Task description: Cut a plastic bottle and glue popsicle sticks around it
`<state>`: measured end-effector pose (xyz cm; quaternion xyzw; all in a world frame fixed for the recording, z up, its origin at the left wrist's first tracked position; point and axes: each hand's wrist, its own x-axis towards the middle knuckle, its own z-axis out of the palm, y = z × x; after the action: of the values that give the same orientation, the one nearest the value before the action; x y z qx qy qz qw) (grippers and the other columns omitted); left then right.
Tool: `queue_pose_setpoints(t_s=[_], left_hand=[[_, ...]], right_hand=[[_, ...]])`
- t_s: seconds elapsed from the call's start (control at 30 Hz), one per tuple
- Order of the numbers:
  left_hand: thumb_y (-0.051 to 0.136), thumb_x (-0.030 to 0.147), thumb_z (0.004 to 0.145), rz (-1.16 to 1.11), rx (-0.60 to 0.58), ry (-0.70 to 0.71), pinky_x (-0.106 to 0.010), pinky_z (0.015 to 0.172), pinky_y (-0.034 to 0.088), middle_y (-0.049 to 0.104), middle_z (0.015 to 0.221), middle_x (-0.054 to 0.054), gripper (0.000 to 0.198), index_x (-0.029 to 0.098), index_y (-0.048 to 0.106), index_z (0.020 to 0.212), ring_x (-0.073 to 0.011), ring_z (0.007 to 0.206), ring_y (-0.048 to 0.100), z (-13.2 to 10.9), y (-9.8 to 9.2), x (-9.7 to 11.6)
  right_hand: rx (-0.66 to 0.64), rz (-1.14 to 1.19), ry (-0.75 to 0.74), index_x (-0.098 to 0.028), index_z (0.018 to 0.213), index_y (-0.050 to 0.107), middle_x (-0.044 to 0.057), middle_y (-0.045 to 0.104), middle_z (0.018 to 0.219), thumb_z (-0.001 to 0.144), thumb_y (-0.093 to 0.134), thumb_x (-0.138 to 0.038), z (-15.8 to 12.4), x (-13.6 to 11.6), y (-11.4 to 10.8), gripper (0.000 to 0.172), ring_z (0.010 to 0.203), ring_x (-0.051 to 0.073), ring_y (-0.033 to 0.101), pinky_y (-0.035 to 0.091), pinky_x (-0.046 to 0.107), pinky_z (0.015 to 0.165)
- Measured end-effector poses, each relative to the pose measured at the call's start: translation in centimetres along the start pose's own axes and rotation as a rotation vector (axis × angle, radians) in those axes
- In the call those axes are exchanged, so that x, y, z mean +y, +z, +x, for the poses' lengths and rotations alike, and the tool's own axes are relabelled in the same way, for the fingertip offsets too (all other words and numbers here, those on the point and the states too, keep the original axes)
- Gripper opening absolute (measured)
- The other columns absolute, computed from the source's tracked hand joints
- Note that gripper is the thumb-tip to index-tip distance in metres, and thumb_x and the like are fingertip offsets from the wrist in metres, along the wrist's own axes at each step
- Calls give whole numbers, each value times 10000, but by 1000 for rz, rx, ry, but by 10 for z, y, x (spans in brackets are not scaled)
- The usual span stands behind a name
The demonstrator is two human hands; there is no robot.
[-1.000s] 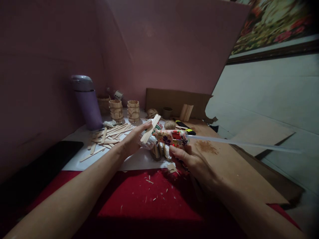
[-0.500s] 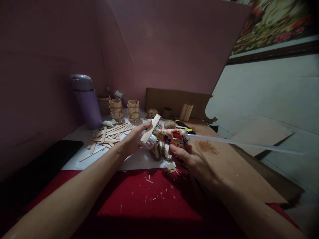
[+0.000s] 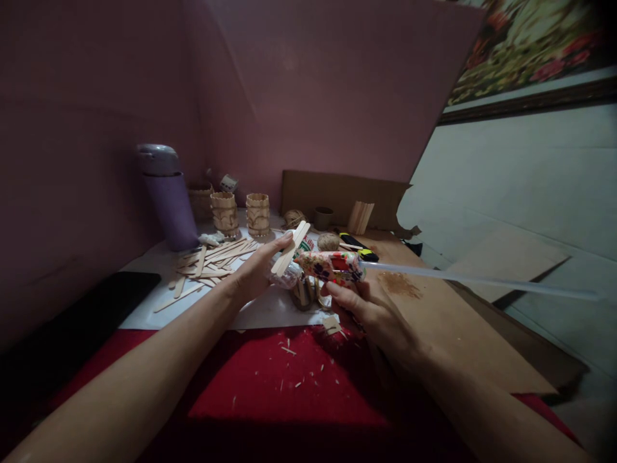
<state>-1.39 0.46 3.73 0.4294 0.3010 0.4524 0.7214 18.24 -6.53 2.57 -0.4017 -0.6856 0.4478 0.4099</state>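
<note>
My left hand (image 3: 260, 270) holds a pale wooden craft stick (image 3: 290, 249) tilted up to the right, fingers closed under it. My right hand (image 3: 366, 308) grips a glue gun (image 3: 332, 265) wrapped in a floral pattern. Its nozzle points left at the stick's lower end. A long clear glue stick (image 3: 477, 280) juts out of the gun's back to the right. Below the hands stands a small part-built stick holder (image 3: 304, 293), partly hidden.
Loose craft sticks (image 3: 207, 265) lie on white paper (image 3: 154, 302) at the left. A purple flask (image 3: 168, 199), two finished stick cups (image 3: 241, 214), twine balls (image 3: 329, 242), a bundle of sticks (image 3: 360, 217) and cardboard (image 3: 434, 315) stand around. A red cloth (image 3: 289, 386) with wood chips lies nearest me.
The glue gun and my right hand have shifted slightly left toward the stick. My left hand has held still.
</note>
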Motion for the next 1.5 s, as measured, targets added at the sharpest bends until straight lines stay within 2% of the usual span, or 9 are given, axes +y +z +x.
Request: queue_pose_setpoints(t_s=[0.2, 0.37, 0.53, 0.67, 0.77, 1.0, 1.2, 1.33, 1.5], left_hand=[[643, 429, 849, 6, 14, 24, -278, 580, 530, 739, 783, -116, 476, 159, 634, 1241, -218, 651, 690, 1, -1, -1], [661, 406, 832, 8, 16, 38, -280, 635, 545, 742, 816, -108, 498, 162, 619, 1264, -220, 710, 708, -1, 2, -1], [635, 397, 852, 13, 14, 33, -262, 578, 538, 730, 756, -82, 443, 180, 627, 1237, -203, 646, 693, -2, 3, 1], [630, 395, 853, 28, 19, 29, -253, 544, 523, 720, 733, -85, 436, 154, 627, 1217, -189, 591, 674, -1, 2, 0], [646, 440, 836, 59, -1, 56, -272, 611, 540, 724, 777, -88, 482, 168, 617, 1233, -196, 650, 688, -1, 2, 0], [665, 498, 798, 124, 6, 82, -365, 764, 557, 734, 912, -118, 570, 173, 601, 1263, -270, 852, 709, -1, -1, -2], [675, 484, 790, 106, 8, 65, -347, 700, 553, 733, 847, -120, 562, 166, 612, 1250, -267, 786, 706, -1, -1, -2], [676, 464, 801, 79, -11, 92, -334, 692, 542, 722, 804, -99, 544, 176, 606, 1257, -258, 790, 705, -4, -1, -2], [694, 437, 794, 51, -17, 104, -307, 637, 528, 725, 814, -105, 502, 169, 624, 1212, -234, 718, 690, -4, -1, -3]], right_hand=[[1, -20, 24, -212, 622, 492, -22, 430, 530, 908, 553, -566, -1, 2, -1, 459, 495, 121, 375, 301, 270, 457], [-30, -67, 9, -216, 611, 435, -34, 387, 546, 918, 540, -566, -1, 2, -1, 477, 511, 113, 345, 278, 268, 468], [-11, -60, -24, -218, 622, 438, -41, 374, 559, 920, 550, -537, 0, 2, 0, 451, 523, 112, 338, 285, 273, 484], [2, -89, 12, -212, 619, 442, -34, 400, 542, 927, 523, -559, -1, 2, 0, 471, 498, 106, 351, 273, 275, 464], [-5, -85, 13, -211, 635, 432, -38, 399, 552, 920, 533, -572, -2, 3, 0, 471, 496, 101, 348, 268, 270, 459], [24, -71, -34, -213, 657, 428, -50, 366, 572, 913, 562, -550, -1, 6, 1, 445, 515, 100, 322, 262, 264, 473], [27, -107, -13, -215, 609, 441, -34, 391, 542, 926, 533, -548, 0, 4, 0, 468, 511, 115, 353, 279, 274, 475], [32, -99, 4, -213, 648, 478, -26, 432, 561, 928, 531, -546, -1, 2, 0, 439, 516, 118, 377, 291, 272, 469], [12, -96, 4, -215, 635, 453, -31, 408, 569, 930, 530, -540, -1, 3, 0, 446, 518, 114, 358, 284, 268, 471]])
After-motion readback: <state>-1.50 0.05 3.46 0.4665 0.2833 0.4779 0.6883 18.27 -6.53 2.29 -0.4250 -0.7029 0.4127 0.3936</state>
